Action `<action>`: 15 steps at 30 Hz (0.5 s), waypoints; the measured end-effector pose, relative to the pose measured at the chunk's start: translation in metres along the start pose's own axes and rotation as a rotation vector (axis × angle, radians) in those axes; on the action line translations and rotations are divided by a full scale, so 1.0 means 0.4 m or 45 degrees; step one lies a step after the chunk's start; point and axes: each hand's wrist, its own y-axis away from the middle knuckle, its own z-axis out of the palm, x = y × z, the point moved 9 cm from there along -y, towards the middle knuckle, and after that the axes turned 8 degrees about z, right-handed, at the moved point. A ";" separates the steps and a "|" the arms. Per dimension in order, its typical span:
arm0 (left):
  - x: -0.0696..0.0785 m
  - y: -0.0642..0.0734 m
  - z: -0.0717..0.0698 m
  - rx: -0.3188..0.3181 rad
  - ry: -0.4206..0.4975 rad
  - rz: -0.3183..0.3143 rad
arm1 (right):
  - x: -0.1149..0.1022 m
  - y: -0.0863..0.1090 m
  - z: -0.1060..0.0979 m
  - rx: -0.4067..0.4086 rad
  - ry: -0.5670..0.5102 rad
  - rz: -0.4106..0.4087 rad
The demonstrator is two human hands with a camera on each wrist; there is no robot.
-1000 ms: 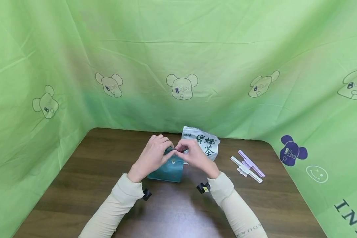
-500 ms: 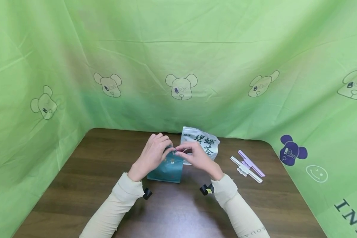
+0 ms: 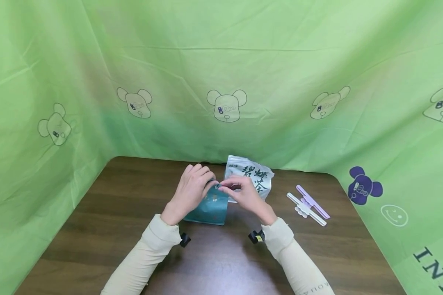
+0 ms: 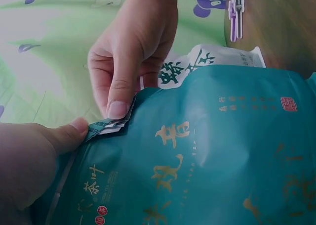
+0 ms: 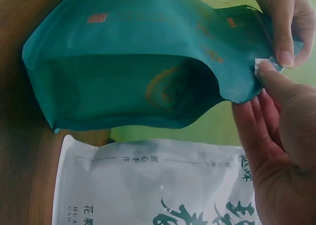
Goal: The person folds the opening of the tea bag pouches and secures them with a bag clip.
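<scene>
A teal pouch of tea with gold lettering (image 3: pixel 210 209) stands on the wooden table under both hands. My left hand (image 3: pixel 190 190) grips it by its top edge, thumb toward me. The right hand (image 3: pixel 243 194) pinches the pouch's top right corner between thumb and fingers. In the left wrist view, a small folded flap with a pale inner side (image 4: pixel 111 127) shows at the right thumb. The right wrist view shows the pouch's gusseted side (image 5: pixel 123 91) and the same pale flap (image 5: pixel 261 64) under the right thumb.
Right behind the teal pouch stands a white tea pouch with dark green characters (image 3: pixel 252 174). On the right of the table (image 3: pixel 317 254) lie a white bag clip (image 3: pixel 306 209) and a purple bag clip (image 3: pixel 313 201), crossing each other. Green printed cloth (image 3: pixel 225 61) surrounds the table.
My right hand has shifted slightly right, and its fingertips have drawn a little apart from the left thumb at the pouch's corner. The left hand keeps its grip.
</scene>
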 end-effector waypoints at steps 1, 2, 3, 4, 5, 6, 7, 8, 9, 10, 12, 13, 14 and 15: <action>-0.001 -0.001 0.000 0.000 0.001 -0.003 | -0.006 0.002 -0.002 -0.001 -0.013 0.004; -0.002 -0.002 0.000 -0.001 0.004 -0.007 | -0.009 0.002 -0.003 -0.004 -0.019 0.008; -0.003 -0.003 0.000 -0.002 0.006 -0.011 | -0.011 0.003 -0.003 -0.007 -0.022 0.006; -0.004 -0.004 0.000 -0.004 0.009 -0.015 | -0.013 0.004 -0.003 -0.013 -0.022 -0.002; -0.004 -0.004 0.001 -0.007 0.013 -0.019 | -0.015 0.005 -0.002 -0.019 -0.020 -0.012; -0.005 -0.004 0.002 -0.014 0.015 -0.022 | -0.016 0.006 -0.001 -0.021 -0.015 -0.025; -0.005 -0.004 0.003 -0.023 0.017 -0.025 | -0.017 0.007 0.000 -0.024 -0.012 -0.036; -0.005 -0.004 0.004 -0.027 0.024 -0.027 | -0.019 0.009 0.000 -0.026 -0.008 -0.045; -0.005 -0.004 0.005 -0.033 0.028 -0.028 | -0.019 0.011 0.001 -0.027 -0.005 -0.056; -0.005 -0.004 0.006 -0.038 0.033 -0.029 | -0.019 0.012 0.001 -0.026 -0.002 -0.064; -0.006 -0.004 0.008 -0.042 0.042 -0.033 | -0.020 0.014 -0.001 -0.018 0.002 -0.076; -0.005 -0.005 0.008 -0.042 0.049 -0.034 | -0.020 0.015 -0.002 -0.012 0.000 -0.077; -0.005 -0.006 0.007 -0.041 0.059 -0.036 | -0.019 0.015 -0.004 -0.003 0.002 -0.081; -0.005 -0.007 0.006 -0.042 0.066 -0.035 | -0.019 0.015 -0.006 0.005 0.000 -0.080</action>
